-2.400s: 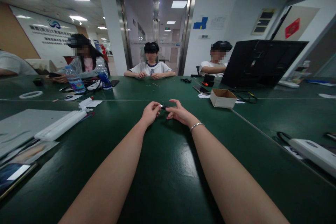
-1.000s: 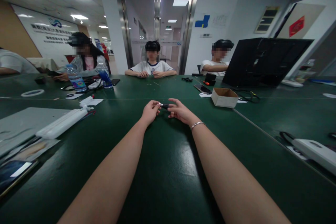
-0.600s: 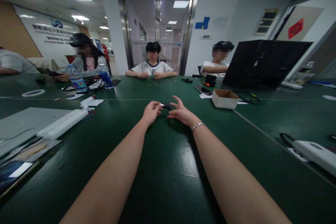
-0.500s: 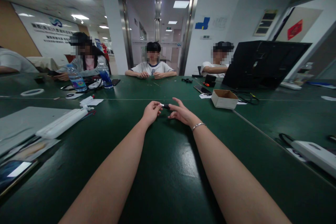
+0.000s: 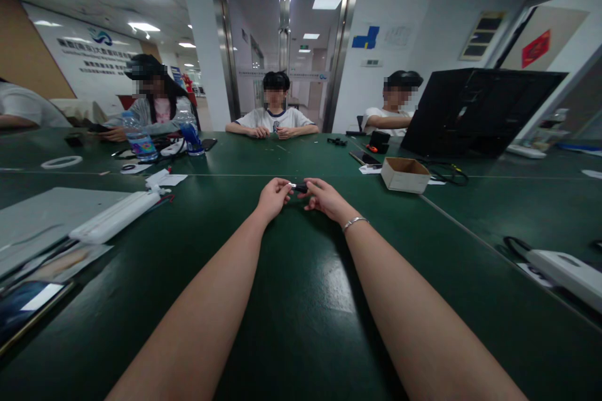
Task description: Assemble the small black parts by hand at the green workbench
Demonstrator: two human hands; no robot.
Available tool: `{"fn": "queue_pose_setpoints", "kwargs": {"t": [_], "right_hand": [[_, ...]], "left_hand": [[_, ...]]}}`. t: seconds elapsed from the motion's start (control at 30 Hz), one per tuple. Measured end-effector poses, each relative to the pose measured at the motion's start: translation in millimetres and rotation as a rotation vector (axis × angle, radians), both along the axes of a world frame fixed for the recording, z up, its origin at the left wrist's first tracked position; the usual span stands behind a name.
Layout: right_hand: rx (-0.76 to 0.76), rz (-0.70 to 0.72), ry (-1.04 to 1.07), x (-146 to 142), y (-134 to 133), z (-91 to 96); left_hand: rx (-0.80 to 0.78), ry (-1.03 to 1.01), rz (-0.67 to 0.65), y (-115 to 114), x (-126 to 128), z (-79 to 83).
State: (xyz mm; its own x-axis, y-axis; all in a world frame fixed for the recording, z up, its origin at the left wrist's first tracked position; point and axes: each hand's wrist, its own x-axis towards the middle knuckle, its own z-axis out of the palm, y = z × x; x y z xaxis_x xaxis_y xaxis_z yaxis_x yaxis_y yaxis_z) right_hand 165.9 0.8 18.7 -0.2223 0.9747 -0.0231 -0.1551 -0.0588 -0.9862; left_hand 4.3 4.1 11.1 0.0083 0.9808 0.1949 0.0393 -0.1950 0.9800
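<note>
Between my two hands, above the dark green table (image 5: 301, 301), is a small, slim black object with a shiny silver end (image 5: 299, 187); its exact kind is too small to make out. My left hand (image 5: 275, 199) pinches the silver end between thumb and fingers. At the black end, the thumb and forefinger of my right hand (image 5: 327, 200) close on it, with the other fingers curled below. A silver bracelet (image 5: 355, 222) circles my right wrist.
An open cardboard box (image 5: 405, 182) stands right of my hands, with a black monitor (image 5: 480, 113) behind. To the left lie a white bar-shaped device (image 5: 115, 216) and a phone (image 5: 32, 310). Water bottles (image 5: 141, 138) stand farther back. Several people sit across the table.
My right hand's raised, spread fingers have come down and closed on the black end. My left hand keeps its pinch. The view has shifted slightly.
</note>
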Motion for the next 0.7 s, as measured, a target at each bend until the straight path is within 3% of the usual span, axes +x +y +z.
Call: {"fn": "queue_pose_setpoints", "kwargs": {"t": [0.5,0.7], "right_hand": [[0.01,0.05,0.038,0.2,-3.7,2.4],[0.038,0.026,-0.043,-1.4,0.2,-2.0]], "left_hand": [[0.006,0.008,-0.009,2.1,-1.3,-3.4],[-0.008,0.019,-0.012,-0.5,0.3,0.3]]}}
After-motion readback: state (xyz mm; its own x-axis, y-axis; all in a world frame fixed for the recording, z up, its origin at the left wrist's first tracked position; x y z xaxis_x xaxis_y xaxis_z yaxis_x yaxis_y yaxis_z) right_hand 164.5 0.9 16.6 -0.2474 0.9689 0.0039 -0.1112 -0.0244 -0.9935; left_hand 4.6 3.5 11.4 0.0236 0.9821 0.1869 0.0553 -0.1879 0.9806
